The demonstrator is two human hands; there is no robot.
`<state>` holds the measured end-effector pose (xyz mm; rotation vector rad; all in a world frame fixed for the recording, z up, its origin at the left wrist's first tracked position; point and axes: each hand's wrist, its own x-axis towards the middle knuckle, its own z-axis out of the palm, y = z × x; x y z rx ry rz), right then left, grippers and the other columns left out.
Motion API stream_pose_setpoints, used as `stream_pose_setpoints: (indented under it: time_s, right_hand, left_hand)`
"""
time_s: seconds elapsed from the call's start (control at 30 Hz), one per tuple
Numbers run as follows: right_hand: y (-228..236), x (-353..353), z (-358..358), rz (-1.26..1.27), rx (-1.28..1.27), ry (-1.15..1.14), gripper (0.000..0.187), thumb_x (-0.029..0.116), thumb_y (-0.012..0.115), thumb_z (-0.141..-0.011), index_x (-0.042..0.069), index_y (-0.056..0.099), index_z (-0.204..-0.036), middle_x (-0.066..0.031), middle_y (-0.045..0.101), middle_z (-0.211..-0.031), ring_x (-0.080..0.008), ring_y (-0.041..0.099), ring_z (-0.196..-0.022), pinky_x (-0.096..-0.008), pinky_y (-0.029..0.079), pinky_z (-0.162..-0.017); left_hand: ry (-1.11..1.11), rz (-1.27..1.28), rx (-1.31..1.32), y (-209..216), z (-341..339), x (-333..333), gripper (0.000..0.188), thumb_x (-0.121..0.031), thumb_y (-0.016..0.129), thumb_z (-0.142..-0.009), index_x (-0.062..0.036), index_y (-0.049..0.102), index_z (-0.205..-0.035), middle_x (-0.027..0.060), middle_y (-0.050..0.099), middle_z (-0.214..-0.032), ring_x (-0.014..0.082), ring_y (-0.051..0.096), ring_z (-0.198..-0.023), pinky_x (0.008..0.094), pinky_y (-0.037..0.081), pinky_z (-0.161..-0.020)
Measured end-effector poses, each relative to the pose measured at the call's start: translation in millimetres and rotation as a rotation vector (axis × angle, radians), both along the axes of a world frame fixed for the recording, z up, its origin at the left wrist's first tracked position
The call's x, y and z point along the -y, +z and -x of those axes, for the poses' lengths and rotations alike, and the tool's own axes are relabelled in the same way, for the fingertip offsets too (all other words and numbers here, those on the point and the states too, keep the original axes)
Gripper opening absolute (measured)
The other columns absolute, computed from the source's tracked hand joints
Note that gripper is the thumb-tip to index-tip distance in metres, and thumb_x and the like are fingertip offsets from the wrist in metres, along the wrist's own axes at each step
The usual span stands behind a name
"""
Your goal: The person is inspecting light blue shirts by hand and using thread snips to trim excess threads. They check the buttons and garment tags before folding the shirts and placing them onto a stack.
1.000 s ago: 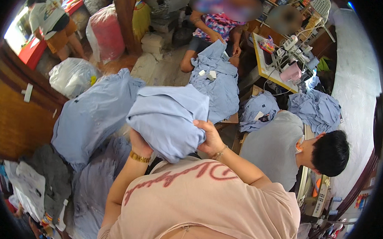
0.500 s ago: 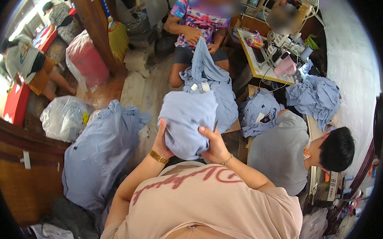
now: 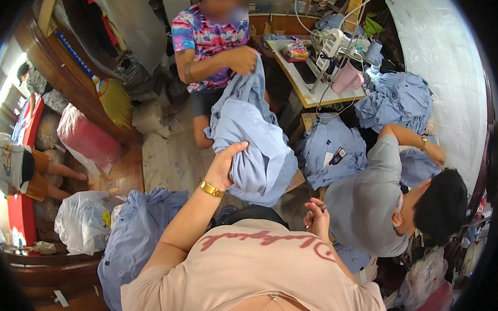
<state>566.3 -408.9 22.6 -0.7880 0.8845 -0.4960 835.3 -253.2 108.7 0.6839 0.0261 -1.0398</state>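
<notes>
My left hand point(image 3: 227, 163) is closed on the edge of a light blue garment point(image 3: 265, 156), its thumb lying on top of the cloth. The garment is loosely bunched, and overlaps the blue cloth point(image 3: 243, 95) that a seated person lifts in front of me, so the border between them is hard to make out. Apart from the cloth, my right hand point(image 3: 316, 219) is beside my chest with its fingers curled round a small dark tool, whose kind is unclear.
A co-worker in grey point(image 3: 362, 200) sits close on my right. Blue garment piles point(image 3: 334, 145) lie beyond, near a sewing table point(image 3: 311, 94) with a pink jug point(image 3: 347, 78). To my left are a heap of blue garments point(image 3: 138, 250), a white plastic bag point(image 3: 82, 218) and a broom point(image 3: 116, 101).
My right hand has let go of the garment and drawn back to the right. The left hand still holds it, now loosened and farther forward. The grey-shirted co-worker has raised an arm.
</notes>
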Motion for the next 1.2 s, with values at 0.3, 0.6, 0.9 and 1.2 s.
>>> stream_pose_setpoints:
  time_s: [0.3,0.6,0.9,1.2]
  right_hand:
    - [-35.4,9.9,-22.5,0.103,-0.288,-0.157,0.018,0.011,0.058,-0.081,0.008,0.052,-0.099,-0.0066,0.06,-0.079,-0.0061,0.036,-0.038,-0.0218,0.028,-0.033]
    - [-124.6,-10.7,-54.7,0.029,-0.385,-0.246,0.024,0.019,0.064,-0.079,0.004,0.058,-0.097,-0.0066,0.064,-0.079,-0.0082,0.05,-0.059,-0.0231,0.04,-0.053]
    - [-102.4,-23.2,-123.1,-0.06,-0.496,-0.346,0.025,0.016,0.066,-0.077,0.002,0.057,-0.095,-0.0111,0.064,-0.076,-0.0099,0.052,-0.055,-0.0248,0.041,-0.049]
    - [-115.4,8.6,-80.8,0.138,-0.482,-0.044,0.024,0.018,0.067,-0.078,0.001,0.058,-0.092,-0.0057,0.06,-0.078,-0.0119,0.055,-0.069,-0.0262,0.044,-0.06]
  left_hand:
    - [-0.256,-0.374,0.472,-34.0,-119.1,91.3,0.039,-0.005,0.063,-0.071,0.0037,0.053,-0.108,0.0084,0.061,-0.097,0.016,0.059,-0.086,0.0287,0.048,-0.077]
    - [-0.072,-0.242,0.216,-54.4,-278.5,227.8,0.032,-0.011,0.067,-0.071,0.0031,0.058,-0.098,0.0094,0.062,-0.09,0.0186,0.061,-0.077,0.0319,0.051,-0.066]
    - [-0.11,-0.222,0.352,73.5,-489.4,463.0,0.08,-0.056,0.061,-0.069,-0.0168,0.032,-0.132,0.0087,0.027,-0.139,0.0322,0.025,-0.127,0.0603,0.021,-0.097]
    - [-0.663,-0.177,0.937,-95.1,-334.3,276.7,0.03,-0.021,0.058,-0.079,-0.002,0.059,-0.102,0.0059,0.061,-0.096,0.0128,0.055,-0.089,0.0291,0.046,-0.072]
